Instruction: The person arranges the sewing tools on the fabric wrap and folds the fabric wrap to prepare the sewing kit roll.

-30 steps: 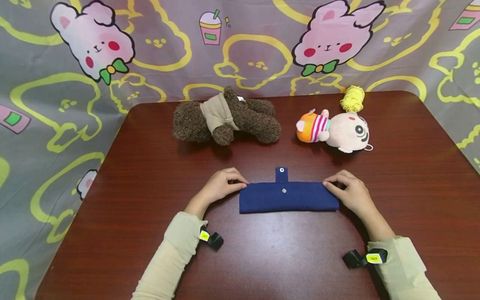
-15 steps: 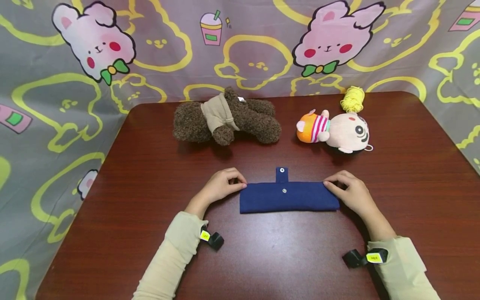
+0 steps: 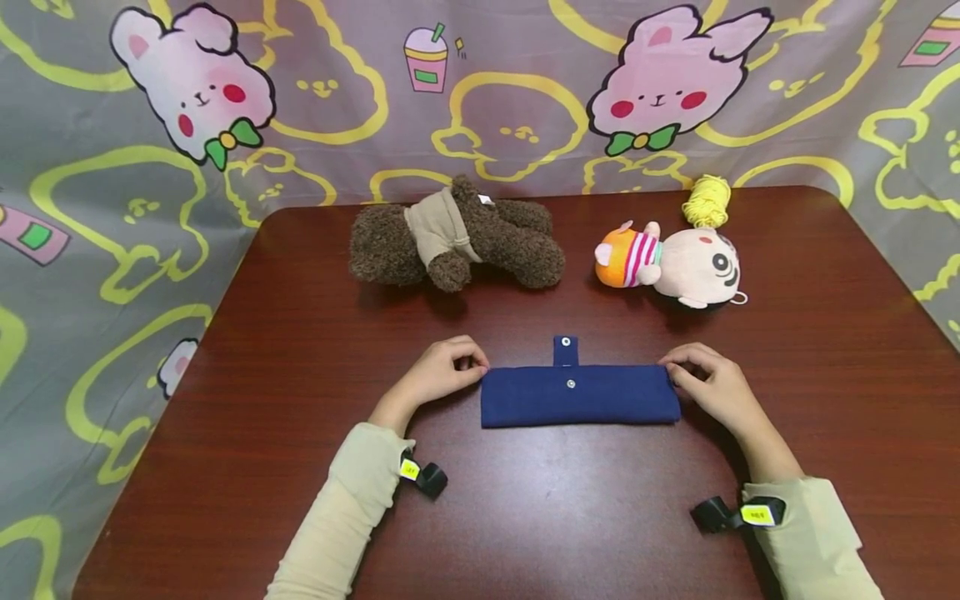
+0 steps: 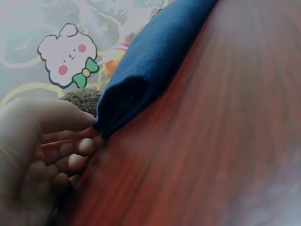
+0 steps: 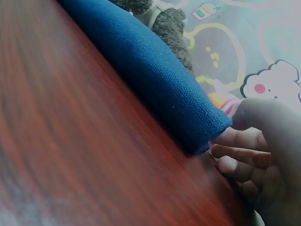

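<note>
A folded navy cloth with a snap tab (image 3: 577, 400) lies flat on the table in the head view, its long side across. The tab (image 3: 566, 348) sticks out from the far edge, and one metal snap shows on it and another on the cloth. My left hand (image 3: 446, 371) pinches the far left corner between thumb and fingers. At the far right corner, my right hand (image 3: 708, 383) pinches the edge. In the left wrist view the cloth (image 4: 146, 56) shows a hollow, layered end. The right wrist view shows the cloth (image 5: 155, 70) as a thick roll, with fingertips partly behind it.
A brown plush bear (image 3: 517, 237) in a beige top lies behind the cloth. To its right is a plush doll (image 3: 693, 265) with a striped top, and a yellow yarn skein (image 3: 707, 200) behind that. A patterned curtain (image 3: 330, 108) hangs along the dark red table's (image 3: 570, 508) back.
My right hand has slid a little to the right along the cloth's far edge to its corner. The left hand has shifted slightly left. The cloth's right end looks straighter.
</note>
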Tool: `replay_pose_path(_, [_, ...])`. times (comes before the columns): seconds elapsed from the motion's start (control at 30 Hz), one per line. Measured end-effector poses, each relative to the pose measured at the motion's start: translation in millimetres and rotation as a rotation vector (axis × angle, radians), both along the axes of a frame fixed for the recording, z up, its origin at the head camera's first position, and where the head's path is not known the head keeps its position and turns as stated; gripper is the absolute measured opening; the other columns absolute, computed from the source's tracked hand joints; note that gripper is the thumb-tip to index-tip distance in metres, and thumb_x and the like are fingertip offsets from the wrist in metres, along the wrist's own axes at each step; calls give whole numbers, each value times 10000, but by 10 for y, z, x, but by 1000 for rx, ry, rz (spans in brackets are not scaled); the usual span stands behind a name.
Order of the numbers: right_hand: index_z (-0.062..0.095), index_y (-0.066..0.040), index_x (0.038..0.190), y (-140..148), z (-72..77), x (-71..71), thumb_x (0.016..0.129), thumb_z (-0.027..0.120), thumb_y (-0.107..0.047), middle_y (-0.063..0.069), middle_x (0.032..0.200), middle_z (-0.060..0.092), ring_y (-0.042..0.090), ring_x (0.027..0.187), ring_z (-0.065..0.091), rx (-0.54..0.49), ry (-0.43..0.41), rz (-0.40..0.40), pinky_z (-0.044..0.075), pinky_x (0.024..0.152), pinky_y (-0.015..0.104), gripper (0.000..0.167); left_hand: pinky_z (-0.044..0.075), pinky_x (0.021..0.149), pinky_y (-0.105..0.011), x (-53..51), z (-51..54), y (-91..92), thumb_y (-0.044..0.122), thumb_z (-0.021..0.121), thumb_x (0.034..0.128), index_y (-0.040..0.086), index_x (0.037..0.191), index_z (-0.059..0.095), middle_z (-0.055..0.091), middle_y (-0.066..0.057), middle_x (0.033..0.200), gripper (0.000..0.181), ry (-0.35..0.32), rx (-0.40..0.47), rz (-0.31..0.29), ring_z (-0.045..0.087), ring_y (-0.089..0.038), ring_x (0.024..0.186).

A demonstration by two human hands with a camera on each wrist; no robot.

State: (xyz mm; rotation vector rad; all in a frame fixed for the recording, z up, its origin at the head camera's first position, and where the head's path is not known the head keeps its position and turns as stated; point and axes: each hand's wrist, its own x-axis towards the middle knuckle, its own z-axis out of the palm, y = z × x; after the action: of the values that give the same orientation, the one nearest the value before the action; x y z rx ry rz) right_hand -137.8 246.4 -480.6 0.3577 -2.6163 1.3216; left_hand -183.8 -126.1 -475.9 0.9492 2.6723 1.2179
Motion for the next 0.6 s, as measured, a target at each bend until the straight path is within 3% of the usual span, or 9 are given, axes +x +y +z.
replay_pose_path(0.17, [650, 0, 823, -3, 17, 8, 818, 583, 8, -20, 833, 596, -85, 753, 487, 2, -21, -18, 446, 530, 119, 68, 407, 610, -221, 4, 14, -17, 96, 647, 776, 85, 747, 637, 561, 16, 743, 33, 11, 23, 3, 495, -102, 676])
replay_pose_path(0.37, [653, -3, 805, -14, 11, -1, 805, 597, 18, -76, 839, 581, -82, 746, 482, 14, -23, -21, 418, 542, 109, 60, 413, 617, -225, 2, 4, -19, 91, 660, 771, 99, 737, 642, 573, 16, 753, 40, 37, 26, -6, 501, -99, 680])
replay_pose_path(0.6, [656, 0, 787, -24, -8, -13, 779, 617, 41, -18, 843, 590, -94, 778, 465, 37, 15, -19, 358, 603, 102, 58, 406, 603, -216, -1, 5, -18, 105, 672, 771, 102, 745, 635, 542, 33, 731, 45, 2, 13, -5, 486, -82, 665])
